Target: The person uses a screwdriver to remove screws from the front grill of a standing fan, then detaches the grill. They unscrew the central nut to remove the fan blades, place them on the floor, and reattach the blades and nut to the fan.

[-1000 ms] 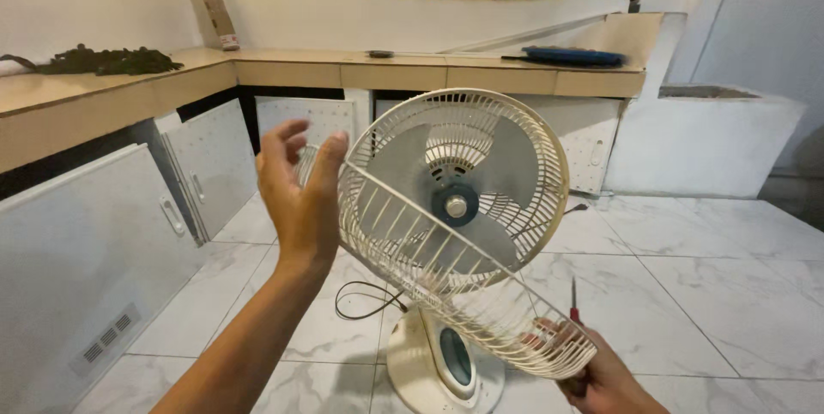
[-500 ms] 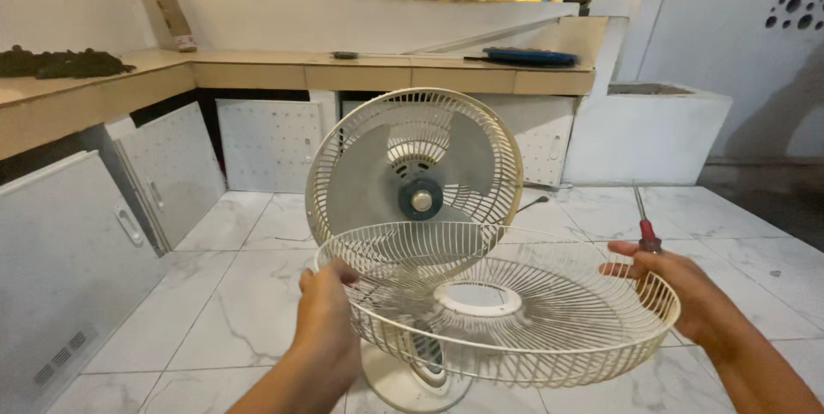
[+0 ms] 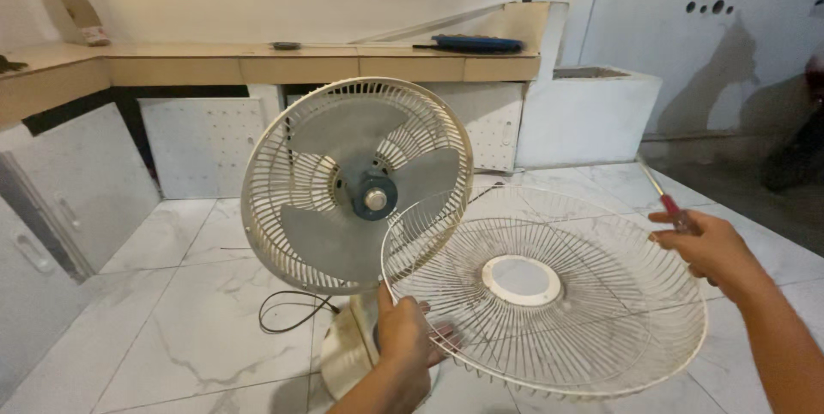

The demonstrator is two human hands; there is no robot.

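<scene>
A cream table fan [image 3: 356, 187] stands on the tiled floor, its grey blades [image 3: 343, 199] uncovered in front of the rear wire guard. The detached front guard [image 3: 549, 294], a round cream wire grille, is held off to the fan's right, tilted with its hollow side up. My left hand [image 3: 408, 341] grips its near-left rim. My right hand [image 3: 708, 247] holds its far-right rim together with a red-handled screwdriver [image 3: 665, 199] that sticks up from the fist.
The fan's base [image 3: 343, 354] and black cord [image 3: 292, 307] lie on the white marble tiles. A tan counter [image 3: 257, 62] runs along the back and left, with white cabinet doors leaning below it. A white box [image 3: 588, 114] stands at the back right.
The front guard has swung from in front of the fan to its right side. Both hands went with it, and the view turned right.
</scene>
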